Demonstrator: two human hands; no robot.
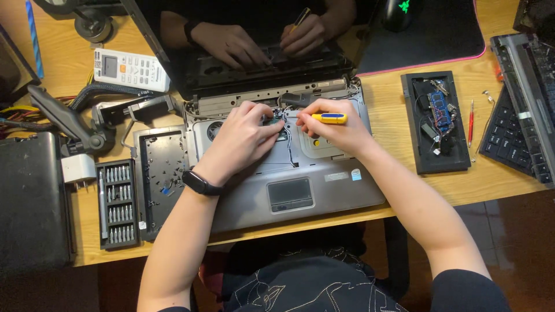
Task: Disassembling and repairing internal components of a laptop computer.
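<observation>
Right hand (334,128) is pinched shut around a yellow-handled screwdriver (324,118), tip pointing left into the guts of the opened-up grey laptop (289,173) sitting mid-desk. Left hand (243,138) has its fingertips curled down on the small parts right by that tip — can't tell if it's actually gripping anything. Bit set tray (118,203) sits off to the left, black parts tray (436,122) to the right — the laptop's dark screen mirrors both hands.

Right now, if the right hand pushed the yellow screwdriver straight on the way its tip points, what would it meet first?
The right hand points the yellow screwdriver leftward, tip over the opened laptop. Straight on, it would probably first meet the left hand's fingers, which sit at the same spot; depth is unclear, so it might touch the laptop's internals instead.
</observation>
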